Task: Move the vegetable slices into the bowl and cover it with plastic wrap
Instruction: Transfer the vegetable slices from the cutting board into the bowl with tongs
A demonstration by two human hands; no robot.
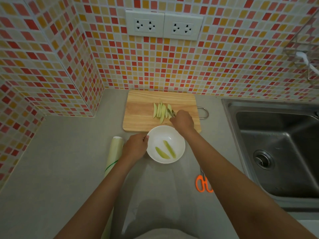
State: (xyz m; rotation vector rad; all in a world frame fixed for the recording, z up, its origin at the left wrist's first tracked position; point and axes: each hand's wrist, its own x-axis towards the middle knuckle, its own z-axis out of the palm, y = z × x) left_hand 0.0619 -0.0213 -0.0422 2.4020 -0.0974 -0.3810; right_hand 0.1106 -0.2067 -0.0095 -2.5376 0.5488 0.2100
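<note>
Several pale green vegetable slices (160, 110) lie side by side on a wooden cutting board (141, 114). In front of the board stands a white bowl (160, 134) with two slices (165, 150) in it. My left hand (136, 146) grips the bowl's left rim. My right hand (183, 120) holds metal tongs (171, 112), whose tips touch the rightmost slices on the board. A roll of plastic wrap (114, 152) lies on the counter just left of my left hand.
Orange-handled scissors (203, 183) lie on the grey counter (60, 161) under my right forearm. A steel sink (276, 149) fills the right side. Tiled walls close the back and left; two sockets (164, 25) sit above the board.
</note>
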